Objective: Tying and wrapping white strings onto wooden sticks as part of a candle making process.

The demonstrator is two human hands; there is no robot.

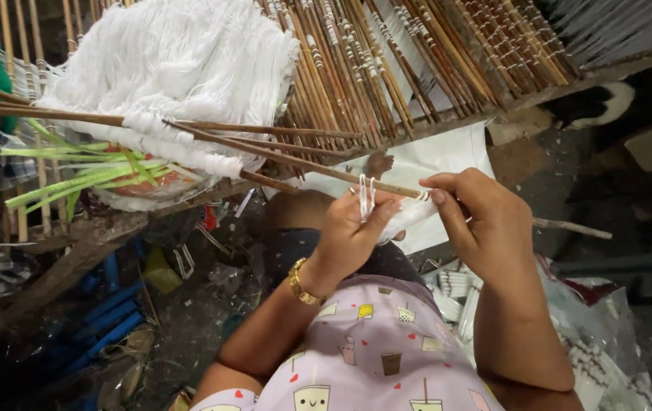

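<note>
While seated low over the floor, lap covered by lilac printed fabric [372, 358], gold bracelet [301, 285] on the left wrist.

Left hand [353, 232]: raised at centre, fingers [381, 213] pinched closed on a small loop of white thread [366, 195] and a wad of the same white material just beneath it. Thread loop standing upright above the pinch, touching the thin wooden stick [326, 169].

Right hand [486, 221]: just beside the left, fingers [440, 199] clenched around the same stick and the white winding at that point. Stick end [573, 227] projecting past the right hand toward the right.

Stick: running from the hands up and to the left, wrapped further along in a thick white thread winding [189, 152], crossing other thin sticks.

Beyond, at the near edge of the wooden frame [90, 236]: green strips [75, 179] lying beside the winding, a large heap of white yarn [181, 53] resting on the surface.

Farther, across the top: rack of many brown sticks [417, 61] laid side by side, slanting toward the right far corner. White sheet [436, 152] below the rack edge. Bundles of white-wound pieces [455, 285] on the floor at right; blue rods [109, 320] on the floor at left.
</note>
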